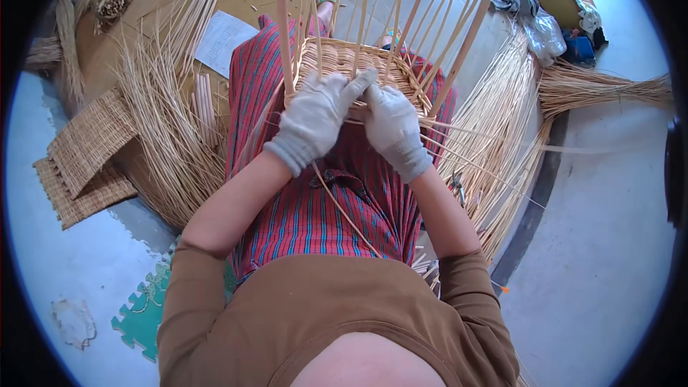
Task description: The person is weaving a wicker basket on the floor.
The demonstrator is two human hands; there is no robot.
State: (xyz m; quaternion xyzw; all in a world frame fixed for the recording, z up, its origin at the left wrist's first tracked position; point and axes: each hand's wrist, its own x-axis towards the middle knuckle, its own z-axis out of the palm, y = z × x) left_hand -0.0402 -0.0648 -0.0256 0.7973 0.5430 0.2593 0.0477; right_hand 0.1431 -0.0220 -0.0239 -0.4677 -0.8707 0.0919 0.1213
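Observation:
On my lap rests a partly woven basket of pale cane, with thin upright stakes and thicker corner posts rising from it. Both hands wear white knitted gloves and meet at the basket's near edge. My left hand has its fingers closed at the rim, the fingertips touching those of the right. My right hand is closed in a pinch beside it. What lies between the fingers is hidden, though a cane strand hangs down from under my left hand. Other loose strands stick out to the right.
Long bundles of cane lie to the left and right. Two woven panels overlap at far left, near a paper sheet. A tied bundle, a plastic bag and a green foam mat are on the floor.

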